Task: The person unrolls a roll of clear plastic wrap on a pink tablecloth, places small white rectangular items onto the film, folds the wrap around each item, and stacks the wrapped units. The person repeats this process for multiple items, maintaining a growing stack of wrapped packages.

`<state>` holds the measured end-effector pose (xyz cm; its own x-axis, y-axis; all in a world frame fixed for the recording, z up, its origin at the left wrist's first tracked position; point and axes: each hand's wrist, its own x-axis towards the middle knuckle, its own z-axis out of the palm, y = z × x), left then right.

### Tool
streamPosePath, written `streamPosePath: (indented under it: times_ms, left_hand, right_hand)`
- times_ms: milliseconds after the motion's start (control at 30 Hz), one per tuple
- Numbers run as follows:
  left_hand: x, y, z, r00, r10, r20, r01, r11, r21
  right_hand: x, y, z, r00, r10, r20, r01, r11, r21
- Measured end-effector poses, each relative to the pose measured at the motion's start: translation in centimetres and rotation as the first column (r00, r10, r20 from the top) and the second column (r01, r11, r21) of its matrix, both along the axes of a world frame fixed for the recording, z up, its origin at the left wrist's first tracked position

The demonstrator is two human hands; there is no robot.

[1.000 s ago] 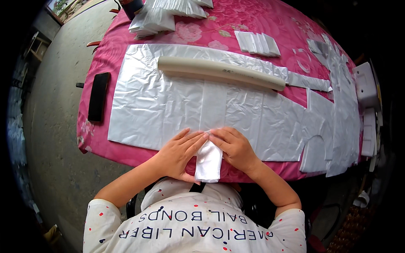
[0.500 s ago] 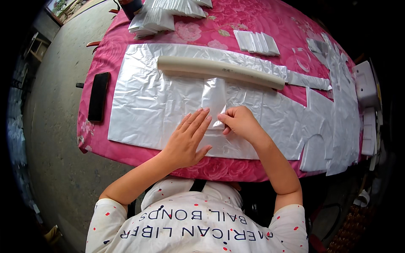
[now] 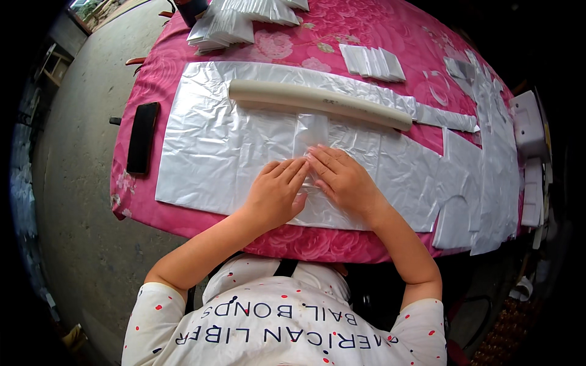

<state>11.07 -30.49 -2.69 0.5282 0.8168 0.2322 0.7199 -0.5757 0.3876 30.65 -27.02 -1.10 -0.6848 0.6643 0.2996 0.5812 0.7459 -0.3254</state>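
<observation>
Both my hands lie flat over a small folded piece of clear plastic film point(image 3: 311, 130), which rests on a wide silvery plastic sheet point(image 3: 204, 155). My left hand point(image 3: 276, 190) presses from the left with its fingers stretched out and close together. My right hand point(image 3: 343, 182) lies opposite, fingers straight, its tips meeting the left fingertips over the film. Most of the film's near part is hidden under the hands. Just beyond it a long beige tube point(image 3: 317, 102) lies across the sheet.
A black phone point(image 3: 143, 138) lies at the left of the pink flowered tablecloth point(image 3: 274, 245). Piles of folded plastic pieces point(image 3: 223, 27) stand far left, a smaller stack point(image 3: 373, 63) far right. Cut plastic sheets point(image 3: 497, 177) cover the right end, with white containers point(image 3: 530, 124) beyond the edge.
My right hand has let go of the film's edge it was pinching and now lies flat on it. My left hand has shifted slightly rightward, so the fingertips meet.
</observation>
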Motion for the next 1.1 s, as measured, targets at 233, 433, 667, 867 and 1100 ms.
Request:
streamPosePath:
  times_ms: [233, 433, 667, 867, 1100]
  left_hand:
    - [-0.2, 1.8, -0.8, 0.998, -0.034, -0.058, 0.043, 0.986, 0.158]
    - [-1.7, -1.2, 0.2, 0.963, -0.237, 0.125, 0.224, 0.968, 0.111]
    - [-3.0, -3.0, -0.2, 0.969, -0.214, 0.126, 0.204, 0.975, 0.088]
    - [-1.6, -1.9, 1.3, 0.962, 0.077, 0.263, -0.011, 0.97, -0.245]
    - [-0.9, 0.6, 1.5, 0.857, 0.42, 0.3, -0.194, 0.801, -0.566]
  right_hand:
    - [0.4, 1.5, -0.1, 0.985, 0.01, -0.173, -0.035, 0.989, -0.142]
    - [0.7, -0.7, -0.6, 0.965, 0.109, -0.238, -0.121, 0.992, -0.037]
    - [0.3, -4.2, -0.9, 0.959, 0.058, -0.278, -0.087, 0.992, -0.094]
    - [-0.3, -3.7, 0.3, 0.864, -0.467, -0.188, 0.23, 0.698, -0.678]
    - [-1.2, -0.1, 1.6, 0.81, -0.583, 0.065, 0.271, 0.274, -0.923]
